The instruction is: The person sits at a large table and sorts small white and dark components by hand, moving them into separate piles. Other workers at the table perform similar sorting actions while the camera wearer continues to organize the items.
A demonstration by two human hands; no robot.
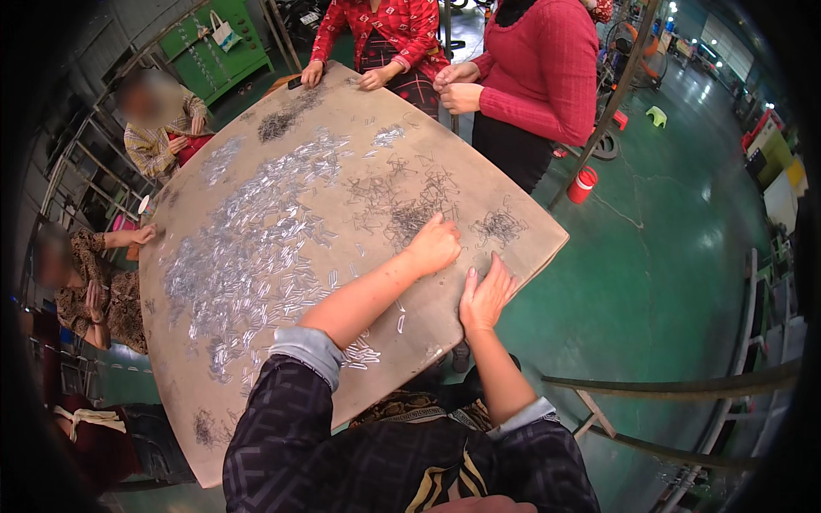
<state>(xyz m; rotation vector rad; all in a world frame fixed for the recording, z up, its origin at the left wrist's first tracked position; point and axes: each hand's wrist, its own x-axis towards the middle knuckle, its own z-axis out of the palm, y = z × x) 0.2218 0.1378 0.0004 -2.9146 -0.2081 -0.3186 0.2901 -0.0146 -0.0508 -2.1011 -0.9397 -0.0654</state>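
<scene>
Left hand [434, 245] curls, its grasp hidden, on dark wire clips [409, 219]; right hand [485, 295] lies flat and empty just beside.

Even overhead light; glossy floor glare; fisheye-bent, dark-vignetted edges; soft corners.

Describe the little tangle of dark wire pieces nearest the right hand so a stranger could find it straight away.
Start at the big brown table and go to its right corner. Just beyond the right hand, which lies flat near the edge, sits a small dark wire tangle. Unlike the larger dark heap under the left hand, it lies alone by the rim, far from the shiny metal pieces.
</scene>
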